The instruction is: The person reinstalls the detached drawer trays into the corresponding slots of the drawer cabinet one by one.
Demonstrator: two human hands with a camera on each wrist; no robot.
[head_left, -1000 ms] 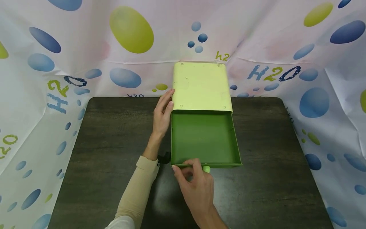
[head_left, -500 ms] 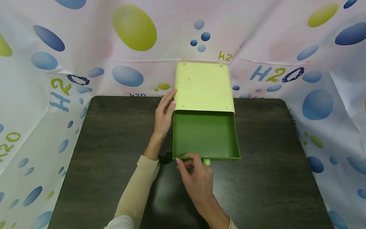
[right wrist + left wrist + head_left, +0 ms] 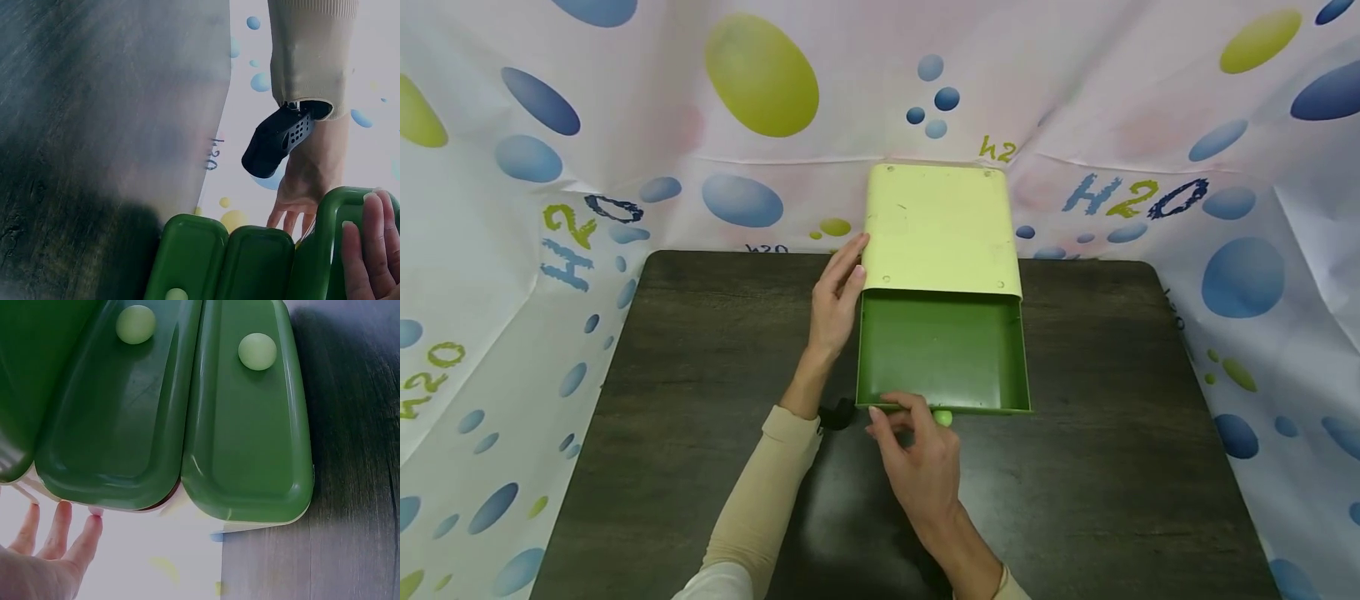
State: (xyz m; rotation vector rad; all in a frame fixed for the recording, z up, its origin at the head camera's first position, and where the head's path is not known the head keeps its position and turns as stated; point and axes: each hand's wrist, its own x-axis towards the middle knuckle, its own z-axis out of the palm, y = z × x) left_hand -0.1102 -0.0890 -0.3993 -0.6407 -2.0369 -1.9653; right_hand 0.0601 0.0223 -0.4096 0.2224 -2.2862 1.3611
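A small chest of drawers with a pale yellow-green casing stands at the back of the table. Its green top drawer is pulled partway out, with nothing inside. My left hand rests along the casing's left side, fingers extended. At the drawer's front, left of the light green knob, is my right hand. The right wrist view shows that hand's straight fingers lying flat against the front panel. Two lower drawers appear in the left wrist view, the middle one and the bottom one, both closed.
The dark wood-look table runs back to a white backdrop printed with blue and green ovals, which also rises on both sides. A black wrist device sits on the left forearm, close beside the drawer.
The top drawer has slid some way back into the casing, the right hand moving forward with its front. The left hand stays at the casing's side. The head view has shifted slightly.
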